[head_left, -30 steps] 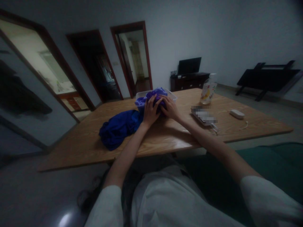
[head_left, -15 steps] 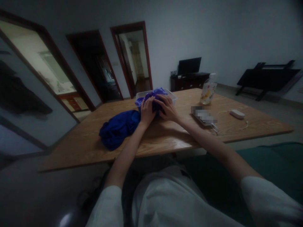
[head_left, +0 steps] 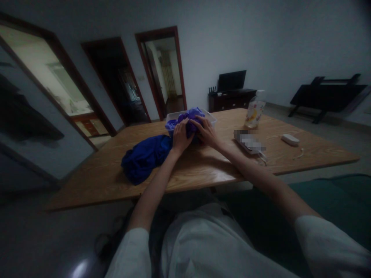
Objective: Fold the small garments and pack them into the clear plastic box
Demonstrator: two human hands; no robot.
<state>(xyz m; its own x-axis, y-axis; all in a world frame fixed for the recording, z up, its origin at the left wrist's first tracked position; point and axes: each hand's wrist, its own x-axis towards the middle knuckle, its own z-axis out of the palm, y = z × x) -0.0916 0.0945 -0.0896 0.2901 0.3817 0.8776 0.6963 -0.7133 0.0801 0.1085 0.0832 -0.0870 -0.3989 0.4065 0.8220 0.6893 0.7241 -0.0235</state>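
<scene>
Pressing together, both hands (head_left: 193,133) have crept up the purple cloth (head_left: 188,116) over the tray (head_left: 211,117), grip clenched on it.

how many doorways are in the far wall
3. A wide lit opening at the left, a dark doorway in the middle, and a doorway into a lit room behind the plastic tub.
</scene>
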